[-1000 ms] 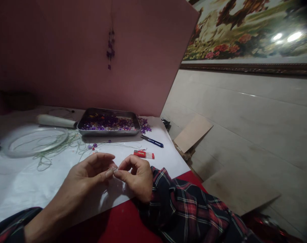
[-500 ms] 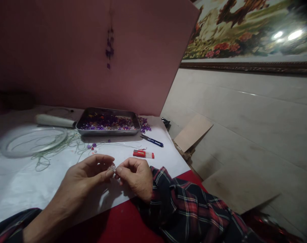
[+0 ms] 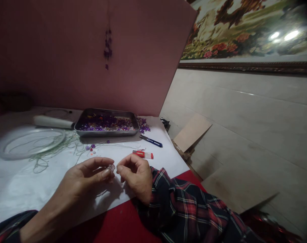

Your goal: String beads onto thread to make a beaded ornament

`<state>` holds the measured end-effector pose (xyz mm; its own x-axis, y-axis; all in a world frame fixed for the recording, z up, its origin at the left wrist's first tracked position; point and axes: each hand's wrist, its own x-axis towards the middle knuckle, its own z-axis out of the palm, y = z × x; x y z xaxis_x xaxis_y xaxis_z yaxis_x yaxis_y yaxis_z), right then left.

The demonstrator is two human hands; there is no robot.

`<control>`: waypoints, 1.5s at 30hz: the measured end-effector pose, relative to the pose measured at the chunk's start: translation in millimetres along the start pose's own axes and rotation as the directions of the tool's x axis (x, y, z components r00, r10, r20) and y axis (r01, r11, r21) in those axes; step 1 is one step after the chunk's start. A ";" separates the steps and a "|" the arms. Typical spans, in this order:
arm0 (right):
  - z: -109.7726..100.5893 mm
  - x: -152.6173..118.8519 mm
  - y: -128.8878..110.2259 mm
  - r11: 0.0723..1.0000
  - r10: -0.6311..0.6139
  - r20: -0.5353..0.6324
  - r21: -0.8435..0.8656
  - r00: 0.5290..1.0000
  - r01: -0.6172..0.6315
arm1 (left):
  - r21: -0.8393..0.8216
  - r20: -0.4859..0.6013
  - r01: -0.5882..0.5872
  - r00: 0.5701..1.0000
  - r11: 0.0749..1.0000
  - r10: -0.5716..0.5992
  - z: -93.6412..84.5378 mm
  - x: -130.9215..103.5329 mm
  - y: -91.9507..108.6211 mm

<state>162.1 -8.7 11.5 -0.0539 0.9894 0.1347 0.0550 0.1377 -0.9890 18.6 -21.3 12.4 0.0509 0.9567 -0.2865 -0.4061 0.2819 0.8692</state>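
Note:
Between the thumb and fingers of my left hand [image 3: 88, 177] is a small cluster of clear beads [image 3: 111, 167]. My right hand [image 3: 135, 173] is just to the right of it, thumb and forefinger pinched together; whatever they hold is too small to make out. A narrow gap separates the right fingertips from the clear beads. Beyond the hands lie a few loose purple and red beads [image 3: 91, 147] and a thin thread. A metal tray [image 3: 107, 133] of mostly purple beads stands farther back.
A red lighter [image 3: 143, 154] and dark blue thread snips [image 3: 151, 141] lie beyond my right hand. On the left are a pale ring [image 3: 6, 153], tangled green thread [image 3: 45, 152] and a white-handled object [image 3: 53, 121]. A purple bead strand [image 3: 107, 50] hangs behind.
My right fingertips have come away slightly from the clear beads, where they were touching or nearly touching. The left hand keeps its hold, and the whole view has shifted a little.

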 end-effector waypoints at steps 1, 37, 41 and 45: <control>-0.4 -0.1 0.0 0.999 -0.032 -0.004 0.002 0.999 0.032 | 0.002 0.007 0.003 1.000 1.000 -0.003 0.8 -0.6 0.3; -3.2 -5.1 3.8 0.930 -0.279 0.098 -0.221 0.955 0.294 | 0.043 0.153 0.025 0.988 0.999 -0.031 4.7 -0.3 0.1; -2.2 -5.3 3.3 0.933 -0.262 0.033 -0.248 0.964 0.262 | 0.045 0.187 0.065 0.980 0.997 -0.073 5.8 0.3 1.6; -2.2 -4.1 3.8 0.946 -0.248 -0.003 -0.216 0.969 0.242 | 0.034 0.228 0.082 0.970 0.996 -0.088 4.2 2.0 3.0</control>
<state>164.7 -12.1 7.3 -0.0629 0.9245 0.3760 0.2548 0.3792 -0.8896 21.3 -18.2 16.1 0.2927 0.9196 -0.2622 -0.3691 0.3616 0.8562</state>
